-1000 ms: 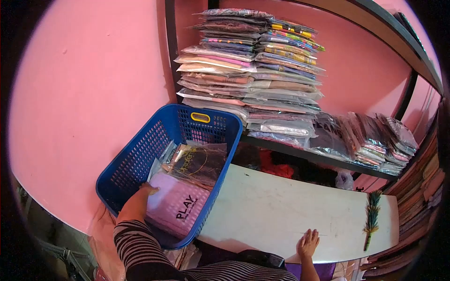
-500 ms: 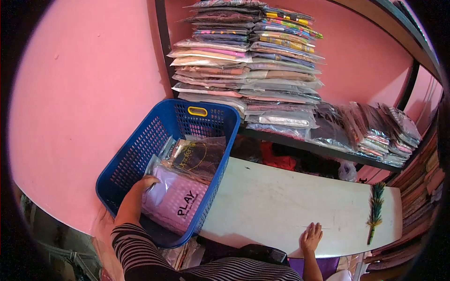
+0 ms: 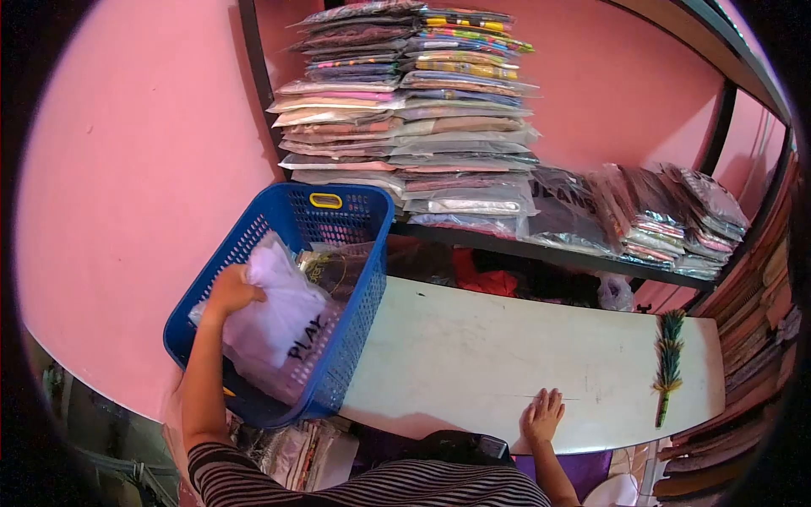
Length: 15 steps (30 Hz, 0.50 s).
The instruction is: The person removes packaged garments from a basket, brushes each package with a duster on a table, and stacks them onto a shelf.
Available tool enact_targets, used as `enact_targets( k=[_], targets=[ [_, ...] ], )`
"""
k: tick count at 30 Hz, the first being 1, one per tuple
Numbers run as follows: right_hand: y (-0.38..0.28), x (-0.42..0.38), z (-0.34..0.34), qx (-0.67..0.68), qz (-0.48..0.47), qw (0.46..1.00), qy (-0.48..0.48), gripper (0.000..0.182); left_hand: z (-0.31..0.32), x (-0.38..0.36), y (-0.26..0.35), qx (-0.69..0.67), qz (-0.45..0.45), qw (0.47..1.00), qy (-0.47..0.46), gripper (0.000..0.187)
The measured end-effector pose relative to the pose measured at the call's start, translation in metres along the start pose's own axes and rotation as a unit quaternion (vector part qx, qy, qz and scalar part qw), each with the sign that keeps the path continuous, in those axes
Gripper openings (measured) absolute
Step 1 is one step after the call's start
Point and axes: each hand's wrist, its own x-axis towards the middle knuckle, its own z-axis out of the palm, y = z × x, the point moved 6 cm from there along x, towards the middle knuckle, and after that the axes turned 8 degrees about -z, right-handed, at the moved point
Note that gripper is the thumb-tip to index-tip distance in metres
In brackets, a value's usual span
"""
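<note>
My left hand [image 3: 234, 290] is closed on the upper left edge of a lilac garment in a clear plastic bag [image 3: 274, 317], printed "PLAY". The bagged garment is partly lifted and creased inside a blue plastic laundry basket [image 3: 351, 325] with a yellow-rimmed handle slot. Behind it, a dark bagged garment with yellow print [image 3: 342, 269] lies in the basket. My right hand [image 3: 545, 414] rests flat on the near edge of a white board-like table [image 3: 473, 355], fingers stretched out, holding nothing.
A shelf [image 3: 549, 253] at the back bears two tall stacks of bagged garments [image 3: 465, 127] and lower piles [image 3: 667, 220] at right. A dark green feathery duster [image 3: 667, 363] lies on the table's right end. Folded fabrics [image 3: 743, 363] line the right side.
My left hand has pulled the lilac bagged garment up by its edge, and it now tilts and bunches. My right hand stays flat on the table. The whole view has shifted slightly.
</note>
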Motion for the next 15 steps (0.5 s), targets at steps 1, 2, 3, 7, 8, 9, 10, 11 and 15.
enact_targets(
  k=[1, 2, 3, 7, 8, 9, 10, 11, 15],
  targets=[
    [-0.003, 0.001, -0.003, 0.006, 0.002, 1.0, -0.003, 0.051, -0.018, -0.019, 0.028, 0.028, 0.031, 0.997, 0.063, 0.027],
    [-0.002, 0.002, -0.005, 0.012, 0.003, 1.0, -0.005, 0.051, -0.034, -0.037, 0.054, 0.056, 0.062, 0.989, 0.126, 0.028],
    [0.002, 0.001, 0.0, 0.01, -0.006, 1.0, -0.013, 0.052, -0.047, -0.044, 0.06, 0.051, 0.057, 0.983, 0.164, 0.028],
    [0.009, 0.0, 0.007, 0.008, -0.036, 0.999, -0.003, 0.055, -0.084, -0.095, 0.119, -0.099, 0.059, 0.963, 0.246, 0.026],
    [0.01, 0.002, 0.0, 0.007, -0.035, 0.999, 0.0, 0.055, -0.089, -0.105, 0.132, -0.163, 0.079, 0.949, 0.258, 0.027],
    [0.011, 0.006, -0.004, 0.061, -0.023, 0.996, -0.059, 0.056, -0.092, -0.113, 0.145, -0.226, 0.1, 0.93, 0.27, 0.028],
    [0.014, 0.013, -0.008, 0.115, -0.012, 0.987, -0.116, 0.056, -0.089, -0.119, 0.16, -0.228, 0.105, 0.929, 0.27, 0.028],
    [0.017, 0.021, -0.01, 0.127, -0.007, 0.971, -0.203, 0.065, -0.086, -0.126, 0.175, -0.281, 0.133, 0.91, 0.274, 0.03],
    [0.014, 0.066, -0.034, 0.626, 0.053, 0.713, -0.311, 0.087, -0.038, -0.134, 0.229, -0.438, 0.139, 0.871, 0.174, 0.038]
  ],
)
